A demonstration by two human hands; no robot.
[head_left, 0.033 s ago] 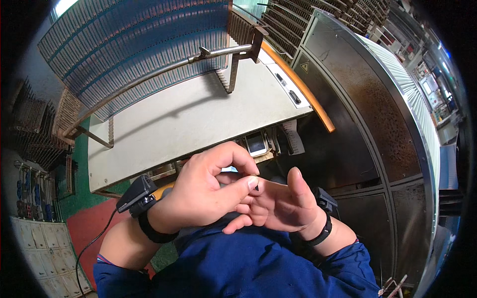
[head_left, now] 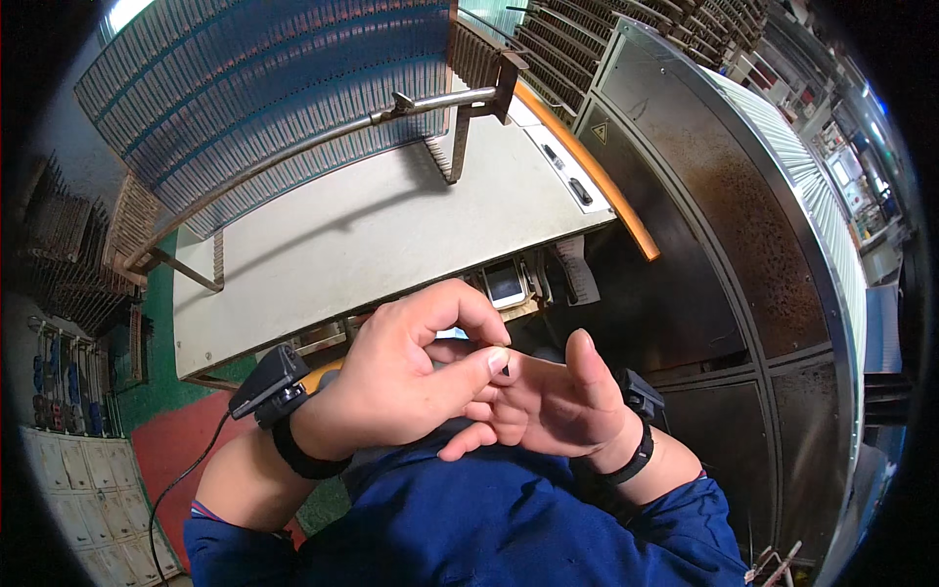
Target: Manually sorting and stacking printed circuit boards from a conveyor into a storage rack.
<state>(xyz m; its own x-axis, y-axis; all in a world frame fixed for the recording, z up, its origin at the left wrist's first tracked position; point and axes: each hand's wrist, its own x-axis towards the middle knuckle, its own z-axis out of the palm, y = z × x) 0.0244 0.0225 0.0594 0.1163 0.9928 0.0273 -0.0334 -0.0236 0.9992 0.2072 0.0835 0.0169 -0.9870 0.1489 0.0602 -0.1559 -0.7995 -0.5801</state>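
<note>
In front of my body, my left hand [head_left: 391, 367] has its thumb and index finger closed in a pinch. A tiny dark piece [head_left: 506, 371] shows at the thumb tip, against the right hand's fingers; its kind is too small to make out. Palm up, my right hand [head_left: 548, 401] lies just beside and partly behind the left, its thumb raised and its fingers stretched toward the pinch. Some of its fingertips are hidden by my left hand. Each wrist wears a black strap with a black device.
Beyond my hands stands a white table [head_left: 381, 230], bearing a metal rack [head_left: 318, 147] with rows of thin strips. A phone [head_left: 505, 283] lies on a shelf under the tabletop. A dark metal cabinet [head_left: 685, 225] stands at the right. Lockers [head_left: 98, 489] line the lower left.
</note>
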